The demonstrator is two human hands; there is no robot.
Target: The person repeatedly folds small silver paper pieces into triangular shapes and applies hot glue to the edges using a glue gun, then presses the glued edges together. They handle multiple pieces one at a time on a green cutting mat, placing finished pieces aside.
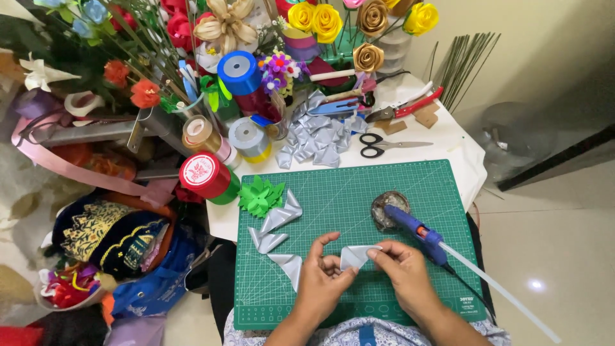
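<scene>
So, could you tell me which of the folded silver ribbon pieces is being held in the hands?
The folded silver ribbon triangle pinched between left hand and right hand; the other folded pieces lie loose on the green cutting mat.

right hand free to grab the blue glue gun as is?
Probably not at once: the right hand pinches the folded silver ribbon piece together with the left hand. The glue gun lies just beside it, unobstructed.
</scene>
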